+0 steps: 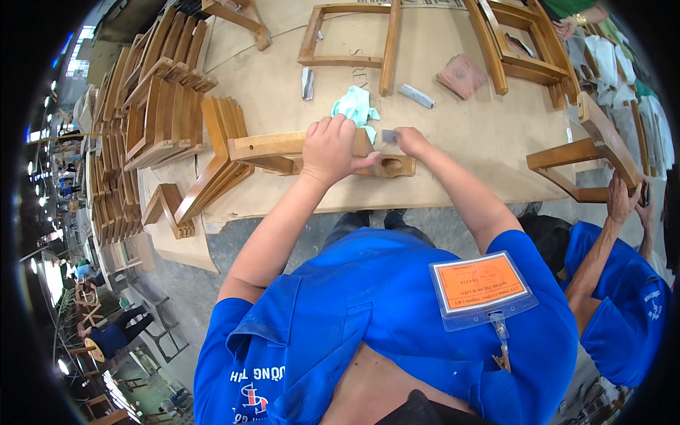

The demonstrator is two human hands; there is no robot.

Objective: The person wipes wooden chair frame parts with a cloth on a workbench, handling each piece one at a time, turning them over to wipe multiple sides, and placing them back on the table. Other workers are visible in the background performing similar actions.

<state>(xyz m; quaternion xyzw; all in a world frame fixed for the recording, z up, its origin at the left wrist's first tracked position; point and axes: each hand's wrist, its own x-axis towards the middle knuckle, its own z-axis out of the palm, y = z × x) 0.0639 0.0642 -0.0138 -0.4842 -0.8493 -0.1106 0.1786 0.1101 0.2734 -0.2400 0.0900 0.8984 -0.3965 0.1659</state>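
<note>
My left hand is closed over the top rail of a varnished wooden frame, which lies near the table's front edge. At the frame's right end, a wooden end piece with an oval recess shows beside my thumb. Between the fingers of my right hand is a small grey piece of sandpaper, held just above and right of that end. Just beyond my left hand lies a crumpled mint-green cloth. My left palm hides part of the rail.
Grey folded strips and reddish-brown sheets lie on the cardboard-covered table. Wooden frames stand at the back, stacked ones at the left. On the right, a co-worker holds another frame.
</note>
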